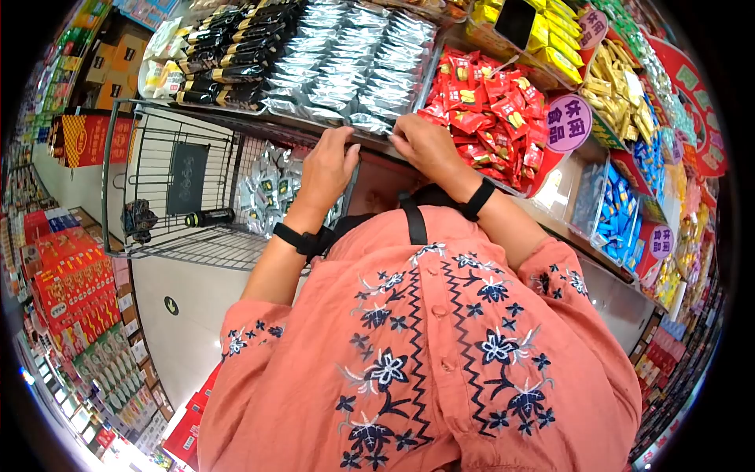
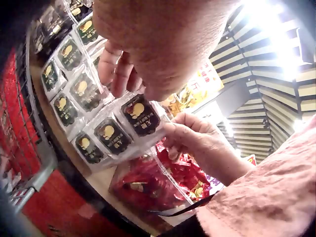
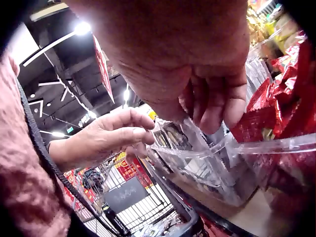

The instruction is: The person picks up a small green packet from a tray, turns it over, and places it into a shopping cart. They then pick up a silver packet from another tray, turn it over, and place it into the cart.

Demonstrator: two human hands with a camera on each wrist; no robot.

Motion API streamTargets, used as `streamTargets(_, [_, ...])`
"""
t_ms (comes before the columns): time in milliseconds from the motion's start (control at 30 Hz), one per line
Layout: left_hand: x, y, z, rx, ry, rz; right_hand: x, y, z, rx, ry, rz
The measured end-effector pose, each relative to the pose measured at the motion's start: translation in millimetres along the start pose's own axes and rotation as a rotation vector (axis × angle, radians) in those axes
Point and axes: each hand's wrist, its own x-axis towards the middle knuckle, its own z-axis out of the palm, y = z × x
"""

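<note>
Rows of silver snack packets point(image 1: 338, 55) fill a bin; the left wrist view shows black labels on the packets point(image 2: 113, 136). My left hand point(image 1: 326, 167) hangs at the bin's front edge with its fingers loosely bent beside the packets. In the right wrist view this left hand point(image 3: 111, 136) has nothing visible between thumb and index finger. My right hand point(image 1: 429, 148) is at the front of the right-hand row, and its thumb and fingers pinch a packet's edge there. That right hand point(image 2: 200, 140) appears at the packet's corner in the left wrist view.
Red packets point(image 1: 491, 106) fill the bin to the right, with a purple round sign point(image 1: 569, 123) beside it. A wire shopping cart point(image 1: 177, 236) stands at left, holding silver packets point(image 1: 271, 189) and a dark bottle point(image 1: 210, 217). Black-wrapped packets point(image 1: 236, 51) lie left of the silver rows.
</note>
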Motion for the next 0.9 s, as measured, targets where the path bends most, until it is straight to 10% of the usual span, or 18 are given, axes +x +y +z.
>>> streamTargets(900, [20.7, 12.7, 3.8, 0.043, -0.053, -0.019, -4.6, -2.2, -16.2, 0.082, 0.063, 0.002])
